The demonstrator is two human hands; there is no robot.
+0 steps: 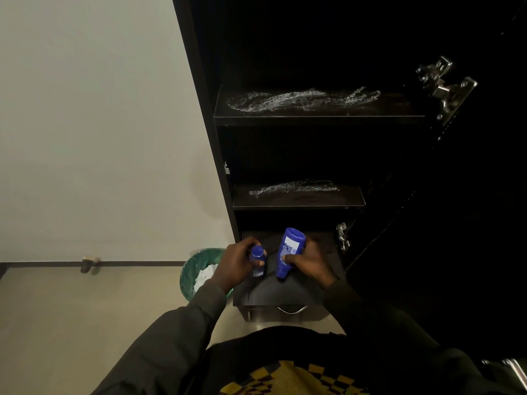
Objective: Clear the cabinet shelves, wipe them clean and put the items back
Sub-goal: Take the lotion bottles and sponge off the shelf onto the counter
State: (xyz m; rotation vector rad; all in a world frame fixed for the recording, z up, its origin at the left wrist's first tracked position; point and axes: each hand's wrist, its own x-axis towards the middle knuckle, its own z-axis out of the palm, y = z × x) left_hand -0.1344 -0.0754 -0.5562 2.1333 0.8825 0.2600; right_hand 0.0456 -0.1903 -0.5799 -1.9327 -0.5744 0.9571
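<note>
Dark cabinet (199,81), perhaps wet-streaked shelves (313,116)

above the left hand (238,263) and right hand (309,262), two shelves (316,116) lie bare but for wet streaks, open at the front. the open door (427,223) walls the right; a green bin (196,269) sits just left.

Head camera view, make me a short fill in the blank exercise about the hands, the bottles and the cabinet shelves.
1. Each hand holds a bottle whose colour is ____.
2. The larger bottle is held by the ____ hand.
3. The left hand grips the small bottle near its ____.
4. The upper shelf and the middle shelf both show whitish ____ streaks.

Missing words: blue; right; cap; wet
</note>
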